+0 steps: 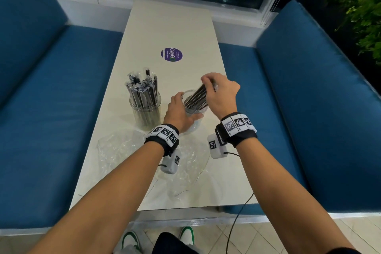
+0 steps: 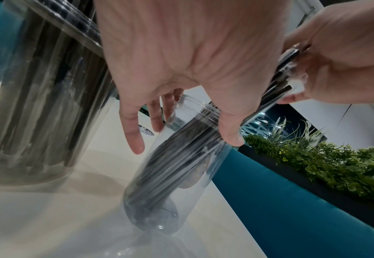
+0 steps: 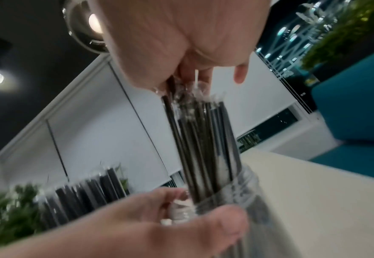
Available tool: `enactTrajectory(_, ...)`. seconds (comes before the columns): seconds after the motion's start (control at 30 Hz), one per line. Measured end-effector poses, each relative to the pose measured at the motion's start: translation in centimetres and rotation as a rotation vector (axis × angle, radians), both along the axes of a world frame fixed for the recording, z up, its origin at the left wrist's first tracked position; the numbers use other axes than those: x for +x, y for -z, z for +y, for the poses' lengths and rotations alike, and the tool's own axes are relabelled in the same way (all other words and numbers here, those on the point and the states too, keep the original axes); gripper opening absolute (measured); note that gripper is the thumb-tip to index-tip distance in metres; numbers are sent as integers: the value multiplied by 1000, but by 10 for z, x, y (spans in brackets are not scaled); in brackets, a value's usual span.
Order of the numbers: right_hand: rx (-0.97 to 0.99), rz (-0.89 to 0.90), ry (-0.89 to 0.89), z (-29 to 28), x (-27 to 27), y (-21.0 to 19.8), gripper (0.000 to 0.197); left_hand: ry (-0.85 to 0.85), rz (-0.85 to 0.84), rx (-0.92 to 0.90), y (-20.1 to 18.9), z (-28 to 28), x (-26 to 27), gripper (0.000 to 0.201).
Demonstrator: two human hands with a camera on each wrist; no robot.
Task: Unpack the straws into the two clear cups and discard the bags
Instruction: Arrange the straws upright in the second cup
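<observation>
Two clear cups stand on the cream table (image 1: 171,27). The left cup (image 1: 145,109) (image 2: 38,104) is packed with wrapped black straws. My left hand (image 1: 179,111) (image 2: 181,69) (image 3: 159,227) wraps round the right cup (image 1: 199,111) (image 2: 177,174) (image 3: 247,200), thumb on its near side. My right hand (image 1: 218,90) (image 2: 336,61) (image 3: 181,43) pinches the top of a bundle of black straws (image 1: 198,97) (image 3: 203,139). The bundle leans to the right with its lower ends inside that cup. Two empty clear bags (image 1: 115,146) (image 1: 189,163) lie crumpled near the front edge, partly under my forearms.
A round purple sticker (image 1: 171,54) marks the table's middle. Blue padded benches flank the table on the left (image 1: 51,109) and right (image 1: 309,109). Green plants (image 1: 360,6) stand behind the right bench. A black cable (image 1: 237,222) hangs from my right wrist past the table's front edge.
</observation>
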State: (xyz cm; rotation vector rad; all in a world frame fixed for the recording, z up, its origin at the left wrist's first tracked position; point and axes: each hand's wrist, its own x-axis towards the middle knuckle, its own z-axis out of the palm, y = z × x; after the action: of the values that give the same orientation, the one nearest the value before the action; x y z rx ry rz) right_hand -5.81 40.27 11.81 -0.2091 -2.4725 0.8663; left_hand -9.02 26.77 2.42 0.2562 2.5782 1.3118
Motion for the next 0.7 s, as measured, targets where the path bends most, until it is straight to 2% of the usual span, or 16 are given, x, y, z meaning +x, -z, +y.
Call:
enactTrajectory(0.07, 178, -165, -33, -1, 0, 5, 29, -1, 0, 0, 0, 0, 0, 113)
enactTrajectory(0.1, 223, -184, -50, 0, -1, 4, 31, 2, 1, 0, 0, 0, 0, 113)
enactTrajectory(0.17, 207, -97, -35, 4, 1, -2, 31, 9, 7, 8, -1, -1, 0, 112)
enactTrajectory(0.27, 65, 101, 39, 6, 3, -13, 32, 8, 10, 21, 0, -1, -1, 112)
enactTrajectory(0.33, 1, 154, 89, 7, -2, -16, 32, 13, 10, 14, 1, -2, -2, 112)
enactTrajectory(0.4, -34, 62, 86, 6, -8, -18, 30, 14, 9, 9, 0, -1, -1, 113)
enactTrajectory(0.5, 29, -185, -42, 1, -16, -11, 34, 10, 7, 2, 0, -1, -2, 114)
enactTrajectory(0.57, 54, -219, -70, -2, -18, -3, 32, 9, 13, 0, 0, -1, -2, 114)
enactTrajectory(0.7, 51, -181, 27, 1, -13, 0, 37, 16, 25, 6, 0, -1, -1, 113)
